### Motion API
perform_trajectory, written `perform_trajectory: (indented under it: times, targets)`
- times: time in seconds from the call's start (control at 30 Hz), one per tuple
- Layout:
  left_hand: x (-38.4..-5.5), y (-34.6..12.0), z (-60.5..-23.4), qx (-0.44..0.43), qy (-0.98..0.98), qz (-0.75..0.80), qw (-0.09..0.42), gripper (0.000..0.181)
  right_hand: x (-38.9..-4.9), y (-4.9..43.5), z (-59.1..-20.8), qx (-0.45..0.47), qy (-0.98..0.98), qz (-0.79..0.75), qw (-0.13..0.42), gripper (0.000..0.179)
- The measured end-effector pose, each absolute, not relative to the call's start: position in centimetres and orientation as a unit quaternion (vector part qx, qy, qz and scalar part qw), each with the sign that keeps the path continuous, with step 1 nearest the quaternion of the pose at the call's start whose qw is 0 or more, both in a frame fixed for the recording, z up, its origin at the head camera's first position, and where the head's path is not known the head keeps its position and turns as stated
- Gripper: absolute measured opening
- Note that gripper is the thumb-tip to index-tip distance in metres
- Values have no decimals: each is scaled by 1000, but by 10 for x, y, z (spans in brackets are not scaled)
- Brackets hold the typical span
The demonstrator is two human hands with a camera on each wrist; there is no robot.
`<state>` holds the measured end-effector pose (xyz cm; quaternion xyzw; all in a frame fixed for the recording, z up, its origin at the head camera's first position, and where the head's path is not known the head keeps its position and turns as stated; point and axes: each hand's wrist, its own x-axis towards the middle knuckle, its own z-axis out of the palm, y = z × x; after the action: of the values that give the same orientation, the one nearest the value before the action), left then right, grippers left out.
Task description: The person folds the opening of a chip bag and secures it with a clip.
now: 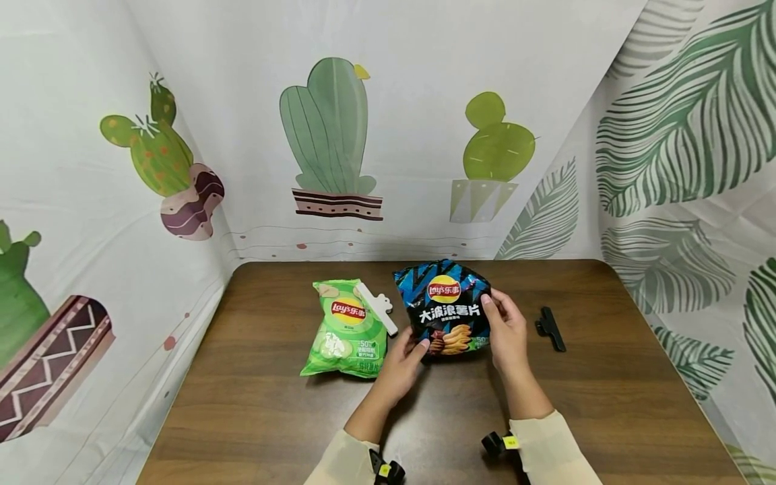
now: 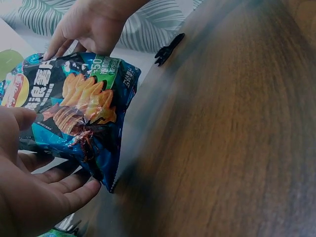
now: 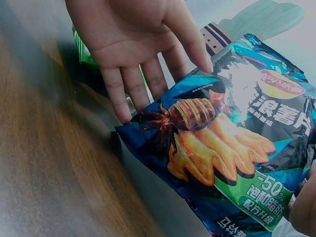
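Note:
A black and blue Lay's potato chip bag [image 1: 447, 315] is held above the table between both hands, its printed front showing. My left hand [image 1: 398, 369] grips its lower left side, thumb over the front and fingers behind, as the left wrist view shows. On the right edge, my right hand [image 1: 508, 331] holds the bag with the thumb in front. To the left lies a green Lay's chip bag [image 1: 345, 337], with a white clip [image 1: 377, 308] on its upper right edge. Right of my right hand, a black clip [image 1: 550, 330] lies on the table.
The brown wooden table [image 1: 254, 404] ends at the back against a white cloth [image 1: 418, 135] printed with cacti and leaves. Similar cloth hangs at both sides. A small black camera [image 1: 388, 470] sits on my left wrist and another on my right.

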<state>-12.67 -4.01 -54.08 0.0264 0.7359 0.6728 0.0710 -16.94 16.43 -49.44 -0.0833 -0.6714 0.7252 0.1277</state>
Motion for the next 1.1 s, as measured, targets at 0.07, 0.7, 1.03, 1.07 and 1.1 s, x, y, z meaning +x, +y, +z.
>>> perform_trajectory:
  times: [0.07,0.7,1.03,1.07,1.1]
  targets:
    - [-127,-41,-540,26,735,674,70,52,-170,163,-495,-84,-670,726,133,31]
    - [-136,-64,-517,3,728,685,-7,71,-172,161,-497,-76,-647,742,157,23]
    - [-146,-84,-482,12,736,668,-112,62,-170,160,-494,-35,-648,741,171,25]
    - [-148,-85,-479,14,741,661,-118,62,-169,160,-493,-33,-649,741,169,25]
    - [-149,-87,-476,16,746,655,-123,61,-169,160,-492,-32,-649,741,166,25]
